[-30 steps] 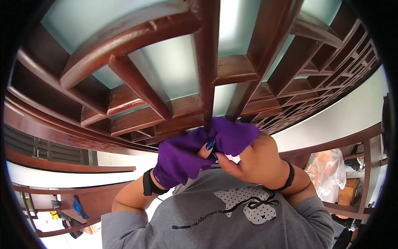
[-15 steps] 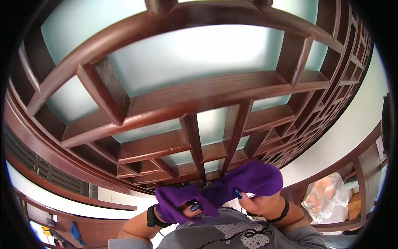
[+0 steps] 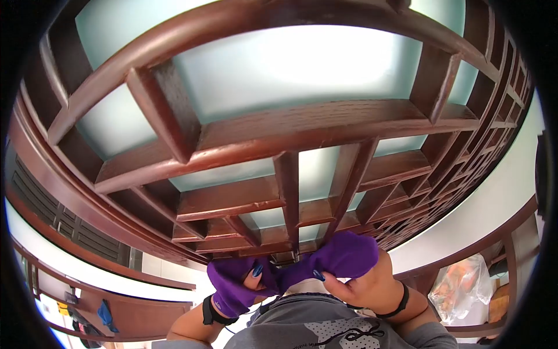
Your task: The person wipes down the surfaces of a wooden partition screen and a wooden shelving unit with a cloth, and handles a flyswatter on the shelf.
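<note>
A purple cloth (image 3: 343,259) stretches between my two hands, low in front of my chest. My left hand (image 3: 253,282) is closed on its left part; folds cover most of the fingers, and a thumb with a dark blue nail shows on top. On the other side, my right hand (image 3: 363,285) grips the cloth with the thumb on the near side. Its other fingers are hidden behind the fabric. The cloth is bunched and narrow in the middle. Just beyond it stands a dark brown wooden lattice (image 3: 314,134).
Pale frosted panels (image 3: 302,70) back the lattice, which fills most of the view. A clear plastic bag (image 3: 462,288) with orange contents sits at the lower right. A blue cloth (image 3: 106,315) hangs at the lower left. Dark louvred panels (image 3: 70,215) are on the left.
The view has shifted slightly. My left thumb has moved up over the cloth, and the cloth on that side is gathered more tightly. Both hands still hold it.
</note>
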Demonstrator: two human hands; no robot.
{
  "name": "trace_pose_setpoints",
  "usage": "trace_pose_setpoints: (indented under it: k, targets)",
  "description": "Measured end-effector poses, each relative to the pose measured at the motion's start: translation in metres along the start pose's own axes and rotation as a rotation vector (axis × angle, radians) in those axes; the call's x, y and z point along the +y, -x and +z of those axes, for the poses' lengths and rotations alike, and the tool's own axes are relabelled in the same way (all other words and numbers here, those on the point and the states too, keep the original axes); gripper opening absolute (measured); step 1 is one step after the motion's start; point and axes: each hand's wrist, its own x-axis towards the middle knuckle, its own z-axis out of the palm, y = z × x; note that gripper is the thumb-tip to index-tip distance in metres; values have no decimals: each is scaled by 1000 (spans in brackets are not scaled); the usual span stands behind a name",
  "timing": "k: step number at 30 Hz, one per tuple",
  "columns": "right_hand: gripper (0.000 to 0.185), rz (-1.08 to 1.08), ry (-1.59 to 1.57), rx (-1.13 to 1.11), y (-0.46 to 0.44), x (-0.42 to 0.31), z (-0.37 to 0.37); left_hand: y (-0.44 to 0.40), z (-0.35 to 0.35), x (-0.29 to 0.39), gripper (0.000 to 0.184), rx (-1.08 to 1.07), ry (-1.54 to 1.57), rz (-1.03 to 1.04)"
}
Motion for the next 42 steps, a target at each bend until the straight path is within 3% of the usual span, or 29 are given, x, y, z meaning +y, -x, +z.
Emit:
trace_pose_setpoints:
  k: [1, 3, 7, 12, 18, 20, 21, 23, 27, 29, 33, 37, 39, 42]
  targets:
    - [23, 16, -18, -6, 0, -1, 3, -4, 3, 2, 40, 7, -74, 18]
    - [21, 15, -64, -19, -6, -5, 1, -11, 14, 20, 39, 33, 371, -90]
    - [24, 16, -139, -32, -11, 3, -4, -19, 4, 34, 31, 62, -89, 171]
    - [20, 6, -323, -66, -30, -2, -16, -24, -5, 58, 27, 67, -248, 281]
    - [22, -29, -194, -158, -49, -3, -35, -32, -21, 96, 23, 215, -677, 499]
    - [25, 55, -85, -183, -43, -12, -41, -19, -20, 95, 33, 100, -110, 285]
    - [27, 81, -25, -190, -39, -20, -43, -16, -24, 100, 35, 109, -21, 256]
    - [27, 34, 76, -15, -28, -27, -26, -11, -28, 105, 41, 186, -186, 379]
    - [33, -160, 149, -49, -48, -36, -32, -23, -35, 98, 58, 381, -630, 678]
    - [37, -167, 201, -109, -58, -42, -42, -27, -33, 94, 67, 404, -707, 761]
    - [43, -127, 303, -16, -57, -46, -37, -32, -19, 92, 88, 350, -729, 906]
    - [40, -102, 337, 33, -55, -51, -31, -53, 19, 103, 47, 713, -556, 1025]
    - [39, -93, 315, 45, -53, -53, -24, -64, 27, 94, 47, 843, -440, 1104]
    - [35, -88, 316, 29, -53, -52, -24, -58, 16, 92, 53, 765, -545, 1063]
